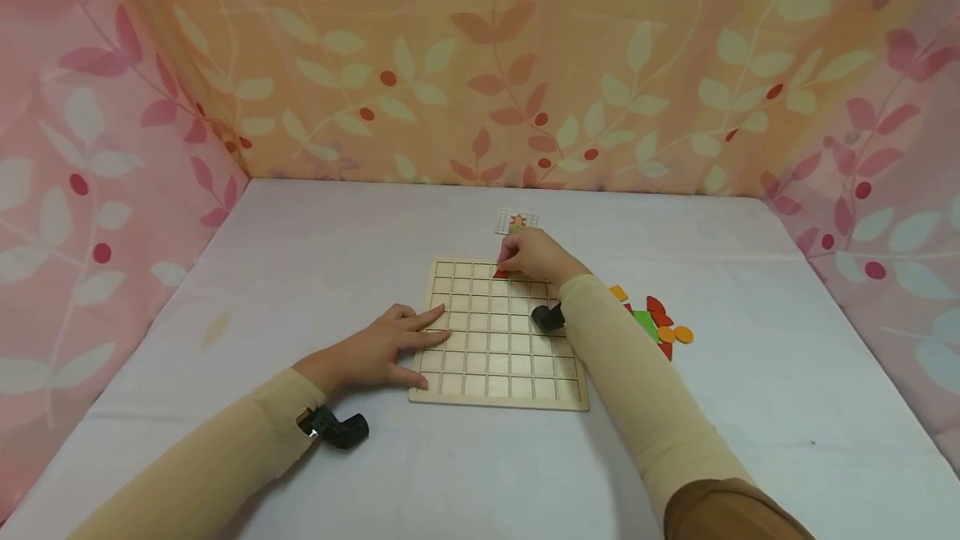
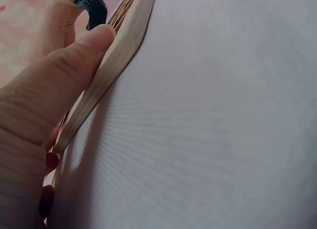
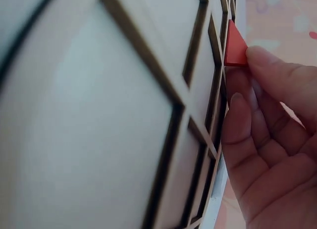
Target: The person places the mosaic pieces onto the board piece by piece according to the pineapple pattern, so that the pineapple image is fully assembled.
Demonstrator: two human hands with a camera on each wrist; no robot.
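A wooden board [image 1: 477,342] divided into square cells lies on the white table. At its far edge my right hand [image 1: 542,257] pinches a red triangular piece [image 3: 236,48] between thumb and fingers, close over a cell in the top row. My left hand [image 1: 384,347] rests on the board's left edge with its fingers spread, the thumb [image 2: 81,53] lying along the wooden rim in the left wrist view. Just beyond the right hand lies a small card [image 1: 517,220] with a gridded, flower-like picture, its near edge partly covered by the hand.
Right of the board is a loose group of pieces: red quarter-round shapes [image 1: 656,305], orange discs [image 1: 683,335], a green piece [image 1: 645,324] and an orange square [image 1: 618,292]. The right forearm hides part of this group. Patterned cloth [image 1: 480,65] walls the table's back and sides.
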